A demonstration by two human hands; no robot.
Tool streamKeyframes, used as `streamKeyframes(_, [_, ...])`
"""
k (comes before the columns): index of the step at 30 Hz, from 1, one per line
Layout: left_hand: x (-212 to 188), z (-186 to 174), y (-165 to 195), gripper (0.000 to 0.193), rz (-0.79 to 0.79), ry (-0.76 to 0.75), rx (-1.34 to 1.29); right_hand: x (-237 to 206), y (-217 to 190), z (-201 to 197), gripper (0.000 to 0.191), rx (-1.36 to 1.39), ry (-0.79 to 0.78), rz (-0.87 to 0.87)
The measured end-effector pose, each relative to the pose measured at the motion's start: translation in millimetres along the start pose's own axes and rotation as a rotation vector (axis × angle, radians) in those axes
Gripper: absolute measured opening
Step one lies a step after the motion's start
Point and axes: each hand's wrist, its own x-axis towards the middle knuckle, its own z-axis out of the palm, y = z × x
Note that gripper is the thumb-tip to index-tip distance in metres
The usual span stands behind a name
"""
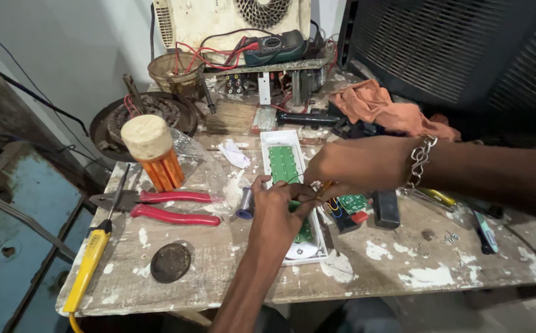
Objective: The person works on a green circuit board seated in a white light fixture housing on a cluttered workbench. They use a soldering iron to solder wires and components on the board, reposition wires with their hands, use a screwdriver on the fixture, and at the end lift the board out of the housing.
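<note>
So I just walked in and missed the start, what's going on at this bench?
A person is working on a long white tray that holds green circuit boards, lying on a paint-spattered wooden table. The left hand rests on it, pinching something small; the right hand holds a thin tool against the same spot. Red-handled pliers and a yellow soldering iron lie unused to the left.

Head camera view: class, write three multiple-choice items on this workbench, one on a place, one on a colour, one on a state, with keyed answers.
1. Where do the pliers lie?
A. left of the white tray
B. on the orange cloth
C. inside the tray

2. What colour are the pliers' handles?
A. blue
B. red
C. green

3. How is the white tray?
A. lidded
B. upside down
C. open, green circuit board showing

Answers:
1 A, they rest on the table left of both hands.
2 B, both handles are red.
3 C, the left hand and right hand work over the bare board.
</note>
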Motion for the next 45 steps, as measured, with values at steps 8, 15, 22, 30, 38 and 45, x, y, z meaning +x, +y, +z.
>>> streamKeyframes(8, [-4, -3, 1, 0.018, 0.072, 0.058, -0.047, 3, -14, -2, 0.039, -0.076, -0.172, 0.062])
streamKeyframes(15, [-3, -6, 11, 0.035, 0.163, 0.197, -0.051, 13, -3, 9, 0.016, 0.121, 0.026, 0.239])
streamKeyframes(22, [-5, -11, 13, 0.015, 0.117, 0.071, -0.134, 19, -4, 25, 0.027, 0.196, 0.204, 0.539])
streamKeyframes(30, [-4, -10, 11, 0.013, 0.089, 0.041, -0.063, 12, -1, 0, 0.044, 0.099, 0.036, 0.272])
streamKeyframes(38, [-6, -9, 8, 0.013, 0.074, 0.061, 0.033, 12, 5, 5, 0.013, -0.213, 0.008, -0.140])
streamKeyframes(45, [-5, -10, 16, 0.030, 0.152, 0.158, -0.017, 14, 8, 12, 0.015, -0.116, 0.009, 0.038])
